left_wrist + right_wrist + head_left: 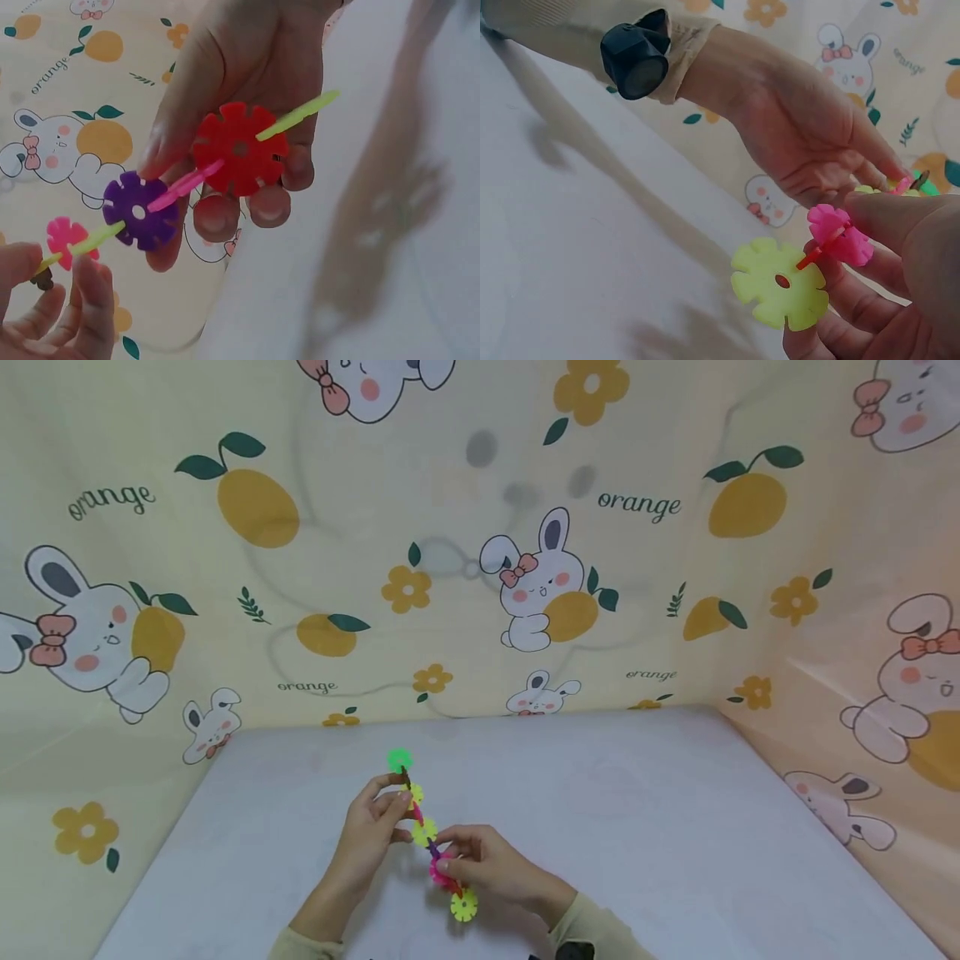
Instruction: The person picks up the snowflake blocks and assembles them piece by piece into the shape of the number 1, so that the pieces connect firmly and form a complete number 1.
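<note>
A chain of interlocking plastic snowflake discs point(425, 834) slants between my two hands. My left hand point(371, 817) pinches its upper part at a yellow disc point(51, 260), just below the brown disc point(43, 280) and the green end disc point(400, 761). Lower down, my right hand point(491, 862) holds the chain between thumb and fingers, around the purple disc point(140, 212) and pink disc point(829, 220). Beyond its fingers, a red disc point(240, 149) links to the yellow end disc point(778, 283). Fingers partly cover the middle discs.
Beneath the hands lies a white tabletop point(637, 827). A cream cloth point(465, 468) printed with rabbits and oranges rises at the back and both sides. A dark wrist device point(634, 64) is strapped over the left sleeve.
</note>
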`<state>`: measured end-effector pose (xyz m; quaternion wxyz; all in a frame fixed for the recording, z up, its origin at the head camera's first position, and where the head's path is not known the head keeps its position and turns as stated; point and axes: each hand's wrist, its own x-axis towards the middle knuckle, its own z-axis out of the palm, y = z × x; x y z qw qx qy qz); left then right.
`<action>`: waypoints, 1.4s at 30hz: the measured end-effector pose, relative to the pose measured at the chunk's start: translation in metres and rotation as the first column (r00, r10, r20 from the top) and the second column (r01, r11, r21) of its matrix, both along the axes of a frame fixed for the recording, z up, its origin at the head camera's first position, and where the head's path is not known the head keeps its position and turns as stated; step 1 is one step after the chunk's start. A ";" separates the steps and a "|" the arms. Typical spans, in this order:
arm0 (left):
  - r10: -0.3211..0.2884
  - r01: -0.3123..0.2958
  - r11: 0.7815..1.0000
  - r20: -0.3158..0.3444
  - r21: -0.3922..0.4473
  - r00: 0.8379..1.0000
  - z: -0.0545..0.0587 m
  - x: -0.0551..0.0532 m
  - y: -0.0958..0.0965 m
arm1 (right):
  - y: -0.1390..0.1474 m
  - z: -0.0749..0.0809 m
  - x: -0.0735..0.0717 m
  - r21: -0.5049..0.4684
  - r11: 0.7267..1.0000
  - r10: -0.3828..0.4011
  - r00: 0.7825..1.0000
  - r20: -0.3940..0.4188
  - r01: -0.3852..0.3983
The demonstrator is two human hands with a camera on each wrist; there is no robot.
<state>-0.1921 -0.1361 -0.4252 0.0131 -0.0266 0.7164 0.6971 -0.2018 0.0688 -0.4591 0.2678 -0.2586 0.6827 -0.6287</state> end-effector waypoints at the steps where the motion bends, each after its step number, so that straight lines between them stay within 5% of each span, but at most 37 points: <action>1: -0.007 0.007 1.000 -0.003 0.006 1.000 0.000 -0.002 0.000 | 0.000 0.000 -0.001 0.004 1.000 -0.004 1.000 0.005 0.004; 10: -0.076 0.077 0.996 -0.018 0.052 0.997 -0.003 -0.017 0.006 | 0.009 0.000 -0.009 0.021 0.998 -0.060 0.998 0.009 0.060; 20: -0.151 0.144 0.982 0.050 0.118 0.987 -0.014 -0.031 0.015 | 0.018 -0.007 -0.018 0.026 0.992 -0.125 0.990 0.070 0.124; 25: -0.259 0.251 0.962 0.069 0.107 0.963 -0.021 -0.034 0.012 | 0.020 -0.010 -0.018 0.029 0.990 -0.139 0.987 0.079 0.137; 31: -0.369 0.354 0.914 0.041 0.197 0.929 -0.030 -0.037 0.009 | 0.022 -0.014 -0.020 0.029 0.988 -0.152 0.985 0.082 0.150; 42: -0.413 0.376 0.877 0.071 0.300 0.908 -0.040 -0.042 0.011 | 0.020 -0.022 -0.023 0.061 0.979 -0.203 0.968 0.150 0.195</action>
